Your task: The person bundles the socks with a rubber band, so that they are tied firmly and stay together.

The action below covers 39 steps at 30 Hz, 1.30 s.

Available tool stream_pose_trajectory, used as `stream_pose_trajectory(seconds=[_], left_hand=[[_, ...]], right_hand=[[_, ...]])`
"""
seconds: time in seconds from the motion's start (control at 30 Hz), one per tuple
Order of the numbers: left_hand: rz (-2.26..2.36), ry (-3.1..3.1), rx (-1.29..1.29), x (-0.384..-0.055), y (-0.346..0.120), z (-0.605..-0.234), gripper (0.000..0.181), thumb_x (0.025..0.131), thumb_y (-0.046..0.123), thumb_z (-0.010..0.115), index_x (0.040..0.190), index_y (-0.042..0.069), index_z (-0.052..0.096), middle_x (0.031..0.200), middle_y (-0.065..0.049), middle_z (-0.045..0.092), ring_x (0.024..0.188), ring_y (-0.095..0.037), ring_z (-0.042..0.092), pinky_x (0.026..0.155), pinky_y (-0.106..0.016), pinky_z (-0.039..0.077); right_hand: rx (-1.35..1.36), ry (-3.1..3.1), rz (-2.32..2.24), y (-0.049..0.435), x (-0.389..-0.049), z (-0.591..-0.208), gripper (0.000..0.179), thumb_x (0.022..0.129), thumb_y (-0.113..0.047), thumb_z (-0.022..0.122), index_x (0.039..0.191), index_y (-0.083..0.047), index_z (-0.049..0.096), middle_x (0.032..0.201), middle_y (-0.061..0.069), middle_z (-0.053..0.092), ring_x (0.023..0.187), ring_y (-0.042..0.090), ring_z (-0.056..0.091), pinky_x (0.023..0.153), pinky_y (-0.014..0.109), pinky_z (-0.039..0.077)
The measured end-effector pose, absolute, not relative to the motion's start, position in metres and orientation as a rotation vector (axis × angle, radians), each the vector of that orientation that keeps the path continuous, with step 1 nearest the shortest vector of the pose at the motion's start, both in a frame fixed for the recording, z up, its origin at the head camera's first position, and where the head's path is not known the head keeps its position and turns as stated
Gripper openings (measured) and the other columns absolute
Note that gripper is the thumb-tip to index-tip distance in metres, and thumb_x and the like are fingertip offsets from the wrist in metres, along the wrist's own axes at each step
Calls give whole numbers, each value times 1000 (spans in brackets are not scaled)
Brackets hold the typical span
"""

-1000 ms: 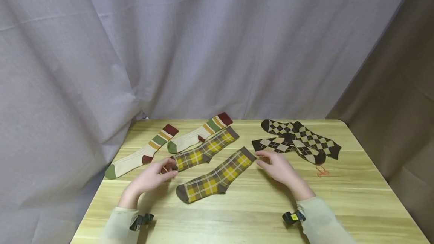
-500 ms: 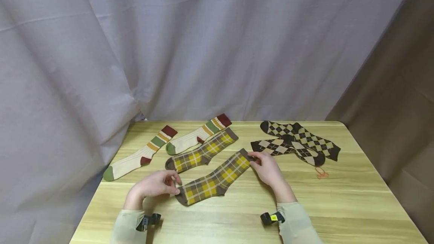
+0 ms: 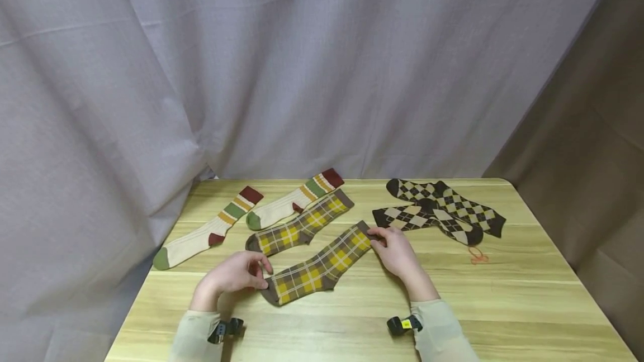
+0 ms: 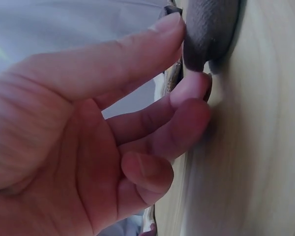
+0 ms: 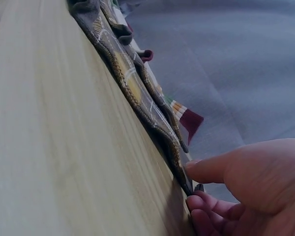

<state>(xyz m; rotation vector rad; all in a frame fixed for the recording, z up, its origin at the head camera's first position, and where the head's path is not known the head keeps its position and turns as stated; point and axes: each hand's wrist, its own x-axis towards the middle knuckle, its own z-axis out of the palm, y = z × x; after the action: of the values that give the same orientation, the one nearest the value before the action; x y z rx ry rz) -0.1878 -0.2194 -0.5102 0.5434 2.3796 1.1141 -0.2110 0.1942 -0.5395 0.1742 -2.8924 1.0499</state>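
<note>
A brown and yellow plaid sock [image 3: 324, 264] lies slantwise across the middle of the table in the head view. Its dark toe [image 4: 211, 29] is between the thumb and index finger of my left hand [image 3: 236, 274], which pinches it; the other fingers curl loosely below. At the upper right end, my right hand [image 3: 397, 250] pinches a corner of the cuff [image 5: 184, 179] between thumb and forefinger. A matching plaid sock [image 3: 297, 229] lies flat just behind, apart from both hands.
Two cream socks with striped cuffs, one at far left [image 3: 193, 243] and one behind the plaid pair [image 3: 274, 214], lie on the wooden table [image 3: 322, 328]. Dark argyle socks [image 3: 468, 205] overlap at back right beside a small orange loop [image 3: 478, 256]. Grey curtain [image 3: 322, 71] hangs behind.
Both hands have come onto the front plaid sock, the left moving down to its toe and the right moving left to its cuff. Over the last half second they have hardly moved.
</note>
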Motion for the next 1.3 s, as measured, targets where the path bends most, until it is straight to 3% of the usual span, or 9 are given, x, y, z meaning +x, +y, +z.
stream_pose_trajectory(seconds=[0.17,0.3,0.5,0.63,0.83,1.1,1.3], left_hand=[[1093,2373,542,-187,-215,-510,27,83,6,90,104,10,73,78,-2,65,69,-15,57,62,-27,46],[1090,2388,546,-185,-213,-511,33,77,-1,91,102,8,71,79,-2,64,70,-16,58,63,-27,48],[1090,2359,558,-183,-213,-514,37,73,-9,88,100,7,68,78,-3,62,71,-17,58,65,-28,50],[1094,2333,583,-184,-214,-515,37,74,-11,86,100,7,67,79,-4,62,73,-17,58,66,-28,50],[1114,2324,623,-185,-217,-514,35,77,-11,85,99,7,64,82,-5,60,75,-17,56,69,-28,49],[1148,2362,639,-187,-222,-512,28,83,-7,83,95,9,63,84,-2,57,79,-16,56,73,-29,48],[1160,2443,652,-189,-224,-513,23,88,-12,74,94,9,68,95,-1,64,89,-16,62,80,-29,52]], right_hand=[[153,-2896,1042,193,-208,-541,23,104,-10,68,125,-7,76,108,17,61,95,33,61,86,53,52],[146,-2909,1029,194,-208,-544,26,106,-10,65,130,-7,74,115,21,62,105,40,62,93,59,52],[125,-2939,1056,195,-209,-548,32,103,-7,68,135,-9,67,105,13,60,92,27,57,81,49,51],[148,-2931,1069,196,-210,-549,25,102,-4,69,126,-11,69,97,7,59,87,23,55,77,44,48],[164,-2954,1051,198,-211,-547,13,105,-9,64,114,-12,72,99,6,63,91,24,58,82,47,51],[200,-2950,1031,197,-211,-545,9,106,-9,64,108,-10,72,99,7,66,92,26,62,84,49,53],[273,-2952,987,199,-211,-543,13,104,-5,61,107,-12,73,102,9,72,101,34,65,90,56,53]])
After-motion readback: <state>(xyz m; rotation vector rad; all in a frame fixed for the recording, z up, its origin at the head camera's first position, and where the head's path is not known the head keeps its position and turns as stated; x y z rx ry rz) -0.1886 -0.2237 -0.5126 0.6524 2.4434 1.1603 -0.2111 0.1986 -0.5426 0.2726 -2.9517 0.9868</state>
